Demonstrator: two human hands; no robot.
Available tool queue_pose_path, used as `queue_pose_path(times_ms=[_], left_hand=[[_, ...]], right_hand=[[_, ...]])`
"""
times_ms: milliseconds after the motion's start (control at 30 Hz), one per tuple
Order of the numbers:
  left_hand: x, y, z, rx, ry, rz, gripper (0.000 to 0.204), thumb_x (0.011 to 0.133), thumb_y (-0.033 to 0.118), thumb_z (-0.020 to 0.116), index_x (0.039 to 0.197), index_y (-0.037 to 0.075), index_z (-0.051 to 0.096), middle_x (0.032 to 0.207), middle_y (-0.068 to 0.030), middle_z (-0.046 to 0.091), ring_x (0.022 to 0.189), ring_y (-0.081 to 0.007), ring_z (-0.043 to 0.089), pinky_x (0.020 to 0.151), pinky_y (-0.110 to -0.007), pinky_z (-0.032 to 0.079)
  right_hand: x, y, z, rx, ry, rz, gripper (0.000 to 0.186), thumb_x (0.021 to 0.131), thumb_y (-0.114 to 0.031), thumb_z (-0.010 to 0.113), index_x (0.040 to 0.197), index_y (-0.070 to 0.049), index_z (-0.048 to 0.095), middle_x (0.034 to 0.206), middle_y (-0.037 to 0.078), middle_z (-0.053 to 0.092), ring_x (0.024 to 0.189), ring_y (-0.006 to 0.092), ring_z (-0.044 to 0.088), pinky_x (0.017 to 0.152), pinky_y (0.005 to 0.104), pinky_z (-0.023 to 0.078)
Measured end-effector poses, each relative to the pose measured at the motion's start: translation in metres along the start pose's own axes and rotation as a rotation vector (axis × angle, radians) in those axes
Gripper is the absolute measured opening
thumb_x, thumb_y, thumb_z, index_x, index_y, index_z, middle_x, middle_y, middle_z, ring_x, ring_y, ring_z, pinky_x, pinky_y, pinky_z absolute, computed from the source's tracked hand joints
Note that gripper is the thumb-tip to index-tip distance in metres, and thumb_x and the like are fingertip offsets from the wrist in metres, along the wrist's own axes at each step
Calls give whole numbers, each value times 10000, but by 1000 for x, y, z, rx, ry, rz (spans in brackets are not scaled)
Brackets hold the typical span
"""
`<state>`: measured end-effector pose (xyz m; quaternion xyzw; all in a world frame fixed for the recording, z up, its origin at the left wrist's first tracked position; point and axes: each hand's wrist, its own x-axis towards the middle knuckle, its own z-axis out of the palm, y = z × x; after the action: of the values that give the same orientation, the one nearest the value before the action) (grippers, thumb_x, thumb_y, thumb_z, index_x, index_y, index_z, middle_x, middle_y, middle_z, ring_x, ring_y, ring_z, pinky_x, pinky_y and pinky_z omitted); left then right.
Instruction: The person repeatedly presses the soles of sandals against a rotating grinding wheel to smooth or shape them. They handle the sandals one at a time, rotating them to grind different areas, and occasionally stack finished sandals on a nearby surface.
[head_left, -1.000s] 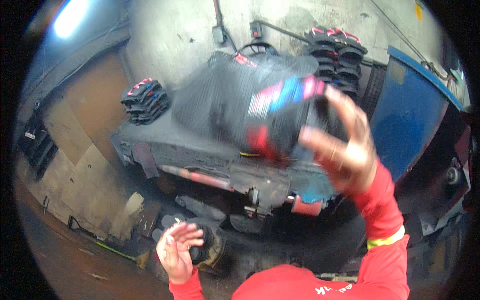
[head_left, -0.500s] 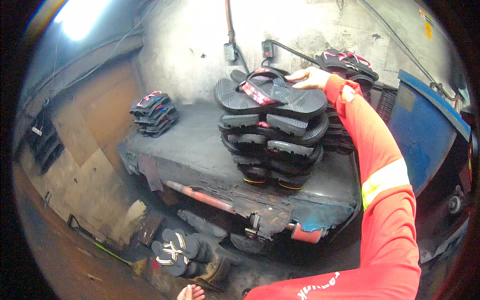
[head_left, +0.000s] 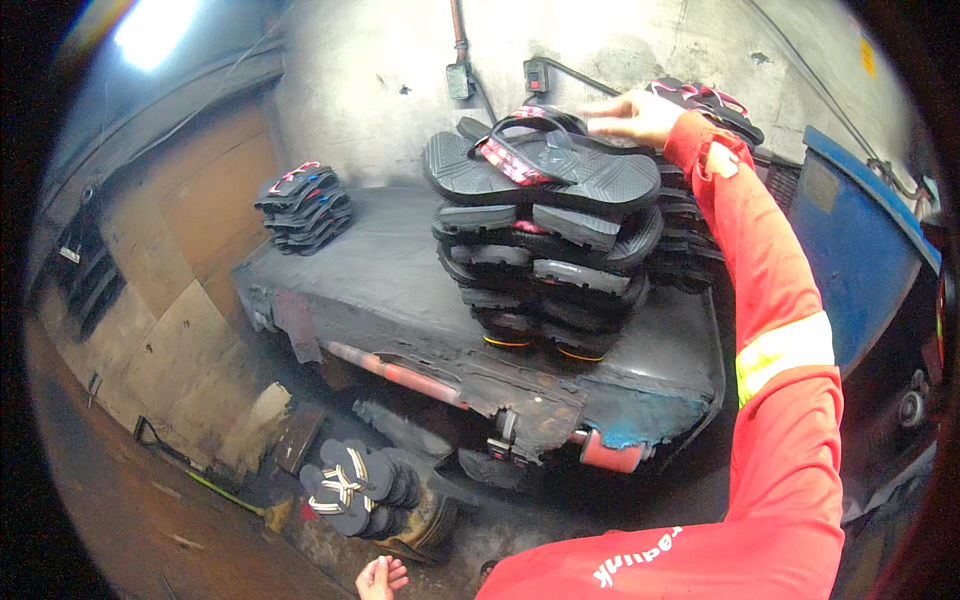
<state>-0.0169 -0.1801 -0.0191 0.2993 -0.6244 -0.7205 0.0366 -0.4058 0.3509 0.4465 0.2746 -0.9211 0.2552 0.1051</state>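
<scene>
A tall stack of black flip-flops [head_left: 540,225] stands on the dark worktable [head_left: 390,260]. The uppermost one [head_left: 600,172] has a pink patterned strap and lies crosswise. My right hand [head_left: 640,117] hovers just above and behind its far right side, fingers stretched toward the strap and nothing seen in them. Whether a fingertip touches the sole is hard to make out. My left hand [head_left: 381,578] hangs low at the bottom edge, loosely bent and holding nothing. Closest to it are grey flip-flops with cream-striped straps [head_left: 350,490], piled on a round stand [head_left: 425,525].
A smaller flip-flop stack [head_left: 303,210] sits at the table's left end. Behind my right forearm, another stack [head_left: 700,105] rises. To the right stands a blue bin [head_left: 850,240]. A red roller [head_left: 612,455] sticks out under the table's ragged front edge.
My right hand has moved slightly up and right, away from the top flip-flop's rim. My left hand has risen a little further into view. The view has shifted slightly.
</scene>
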Motion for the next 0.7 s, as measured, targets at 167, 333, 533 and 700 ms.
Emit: queue_pose_path(times_ms=[167,333,533,700], left_hand=[[2,-5,-6,15,-1,-5,324,1015,282,640,1139,-13,687,1003,-102,728,843,-170,705,712,-292,577],[1,-6,-6,54,-52,27,324,1018,266,631,1170,-16,685,1016,-102,729,858,-164,702,717,-289,572],[1,-25,-21,157,-106,24,320,1020,263,626,1176,-10,686,1022,-107,727,831,-162,702,711,-289,576],[11,-38,-38,199,-75,12,312,1004,262,632,1097,-33,669,953,-123,725,792,-207,715,640,-325,589]], right_hand=[[-23,-57,2,1,126,-76,569,934,-438,699,1350,-55,639,1267,114,702,1174,174,635,1039,322,465],[-40,-92,63,-564,51,-214,797,832,-665,675,1394,-105,601,1293,254,641,1214,406,608,1055,433,458],[-36,-90,64,-474,-23,-131,805,822,-670,669,1414,-131,586,1218,270,660,1141,407,634,975,423,472],[-30,-75,63,-507,40,-224,792,806,-684,683,1403,-169,602,1130,254,691,1043,382,667,906,407,491]])
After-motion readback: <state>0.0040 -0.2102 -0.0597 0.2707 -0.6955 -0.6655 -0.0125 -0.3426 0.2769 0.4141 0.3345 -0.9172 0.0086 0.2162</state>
